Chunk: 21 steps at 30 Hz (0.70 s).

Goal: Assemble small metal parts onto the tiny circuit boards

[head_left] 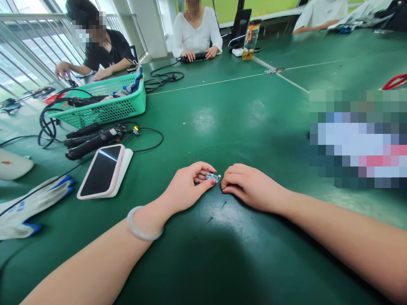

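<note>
Just above the green tabletop, my left hand [189, 183] pinches a small silvery metal part [212, 176] between thumb and fingers. The part looks flat with cut-outs, and its exact kind is too small to make out. A pale bangle [135, 228] circles my left wrist. Right beside the part, my right hand [243, 184] rests on the table with its fingers curled and thumb tucked in. Whatever those fingers may hold is hidden.
On the left lie a phone [103, 169] on a white object, black corded tools [98, 140], white-and-blue gloves [34, 207] and a green basket [101, 110] of tools. Across the green table [222, 114] sit other people; a bottle [250, 42] stands far off. A blurred patch covers the right side.
</note>
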### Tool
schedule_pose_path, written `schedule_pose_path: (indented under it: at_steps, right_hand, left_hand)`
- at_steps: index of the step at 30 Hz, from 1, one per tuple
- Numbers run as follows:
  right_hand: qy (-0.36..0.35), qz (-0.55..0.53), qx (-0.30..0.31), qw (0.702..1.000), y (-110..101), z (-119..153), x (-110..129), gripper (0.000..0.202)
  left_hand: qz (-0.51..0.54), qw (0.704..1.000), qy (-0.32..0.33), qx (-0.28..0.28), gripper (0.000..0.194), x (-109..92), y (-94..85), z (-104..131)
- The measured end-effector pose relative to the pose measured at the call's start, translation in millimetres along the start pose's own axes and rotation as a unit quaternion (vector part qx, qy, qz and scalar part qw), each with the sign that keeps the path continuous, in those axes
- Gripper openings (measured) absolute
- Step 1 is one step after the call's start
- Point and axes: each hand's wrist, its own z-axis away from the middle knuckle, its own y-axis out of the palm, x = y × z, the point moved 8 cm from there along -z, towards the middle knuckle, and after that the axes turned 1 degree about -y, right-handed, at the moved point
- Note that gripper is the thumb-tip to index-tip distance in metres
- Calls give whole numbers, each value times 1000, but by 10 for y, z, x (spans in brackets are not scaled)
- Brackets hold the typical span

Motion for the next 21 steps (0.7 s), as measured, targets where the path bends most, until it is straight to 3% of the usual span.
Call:
schedule_pose_path:
  at_steps: [9,17,21]
  right_hand:
    - [-10,24,-12,1000,17,-13,10,20]
    - [83,-102,-97,987,-147,22,-69,14]
    - [89,-150,-124,977,-164,17,-15,13]
  left_hand:
    - [-2,1000,-1,4,24,14,10,-3]
    - [-4,1000,-1,0,24,-24,12,19]
    - [-71,997,37,-6,20,-144,27,52]
